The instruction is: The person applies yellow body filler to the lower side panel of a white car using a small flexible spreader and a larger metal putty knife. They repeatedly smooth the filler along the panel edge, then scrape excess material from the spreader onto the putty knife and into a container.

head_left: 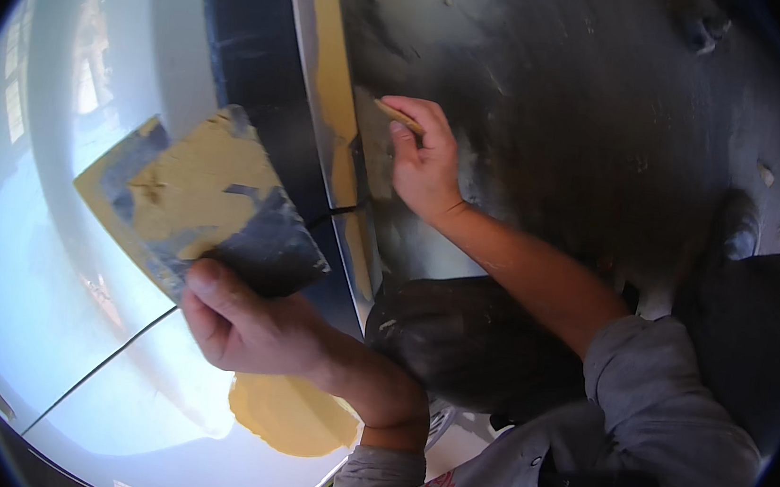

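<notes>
In my left hand (253, 326) is a flat square mixing board (285, 247), gripped at its near corner with the thumb on top. Yellow body filler (203, 172) is smeared over much of its dark face. My right hand (431, 172) pinches a thin spreader (396, 114), seen edge-on and yellowish, between thumb and fingers. It is close beside the car's lower sill (307, 21), just right of a long yellow filler strip (332, 57). Whether the spreader touches the sill I cannot tell.
White glossy car body panels (30, 234) fill the left side, with a dark trim band (250, 34) along the sill. Another yellow filler patch (291, 416) covers the panel below my left hand. To the right lies a stained grey floor (567, 100).
</notes>
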Available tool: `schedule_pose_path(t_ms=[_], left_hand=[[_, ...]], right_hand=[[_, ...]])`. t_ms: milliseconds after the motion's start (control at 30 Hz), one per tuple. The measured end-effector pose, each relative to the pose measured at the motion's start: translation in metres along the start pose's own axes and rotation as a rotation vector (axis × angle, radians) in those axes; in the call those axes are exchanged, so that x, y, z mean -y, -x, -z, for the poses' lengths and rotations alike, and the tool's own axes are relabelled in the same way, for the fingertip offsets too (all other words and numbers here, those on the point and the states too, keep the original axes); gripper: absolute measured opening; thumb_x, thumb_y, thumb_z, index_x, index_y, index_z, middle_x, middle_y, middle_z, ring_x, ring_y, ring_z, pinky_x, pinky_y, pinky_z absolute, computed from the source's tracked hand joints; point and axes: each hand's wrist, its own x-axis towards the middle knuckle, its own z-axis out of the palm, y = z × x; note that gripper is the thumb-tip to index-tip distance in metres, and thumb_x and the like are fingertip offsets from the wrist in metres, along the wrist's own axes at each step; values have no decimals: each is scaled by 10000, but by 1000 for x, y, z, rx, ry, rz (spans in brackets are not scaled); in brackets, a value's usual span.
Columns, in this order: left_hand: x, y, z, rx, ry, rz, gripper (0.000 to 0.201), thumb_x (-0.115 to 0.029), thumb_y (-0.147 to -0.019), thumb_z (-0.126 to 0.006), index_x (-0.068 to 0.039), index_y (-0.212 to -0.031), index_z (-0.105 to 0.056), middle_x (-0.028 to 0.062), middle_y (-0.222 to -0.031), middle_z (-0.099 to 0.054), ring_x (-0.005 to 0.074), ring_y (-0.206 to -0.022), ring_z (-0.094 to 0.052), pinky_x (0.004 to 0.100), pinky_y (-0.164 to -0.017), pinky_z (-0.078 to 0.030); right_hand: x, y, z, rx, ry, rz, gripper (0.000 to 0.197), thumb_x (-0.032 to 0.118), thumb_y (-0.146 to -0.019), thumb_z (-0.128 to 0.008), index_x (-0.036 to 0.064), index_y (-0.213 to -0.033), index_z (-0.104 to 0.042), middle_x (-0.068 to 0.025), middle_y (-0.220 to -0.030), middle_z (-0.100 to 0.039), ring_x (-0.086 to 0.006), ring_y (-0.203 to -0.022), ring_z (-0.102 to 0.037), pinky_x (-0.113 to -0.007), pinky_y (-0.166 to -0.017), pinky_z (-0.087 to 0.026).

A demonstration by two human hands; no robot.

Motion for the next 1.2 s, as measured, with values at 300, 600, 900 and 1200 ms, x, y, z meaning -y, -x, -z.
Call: schedule_pose_path(t_ms=[300,600,900,1200], left_hand=[[-36,-17,29,126,96,80,215,-173,-859,-626,35,-878,-678,120,-776,-683,183,-668,-602,318,-644,-490],[-34,-16,-16,63,169,-142,174,-132,-818,-654,18,-738,-616,137,-613,-574,258,-508,-526,338,-491,-405],[-7,-2,-3,-33,221,60,297,-244,-906,-614,49,-861,-632,35,-741,-595,84,-673,-492,222,-596,-427],[-5,-2,-4,-85,290,63,357,-294,-898,-618,26,-765,-535,63,-746,-575,122,-676,-506,251,-628,-457]], right_hand=[[44,-50,13,-55,-166,-233,267,-9,-861,-520,21,-1121,-575,-56,-984,-593,-125,-896,-563,-239,-806,-448],[20,-91,49,-68,7,-224,271,14,-849,-538,16,-1118,-578,-90,-1003,-624,-168,-944,-588,-291,-841,-459],[19,-60,18,222,175,130,271,-14,-847,-525,74,-1087,-616,-88,-957,-596,-171,-821,-577,-258,-745,-451],[18,-51,-7,182,221,196,352,-121,-794,-472,78,-1042,-622,-110,-980,-556,-246,-858,-565,-296,-759,-462]])
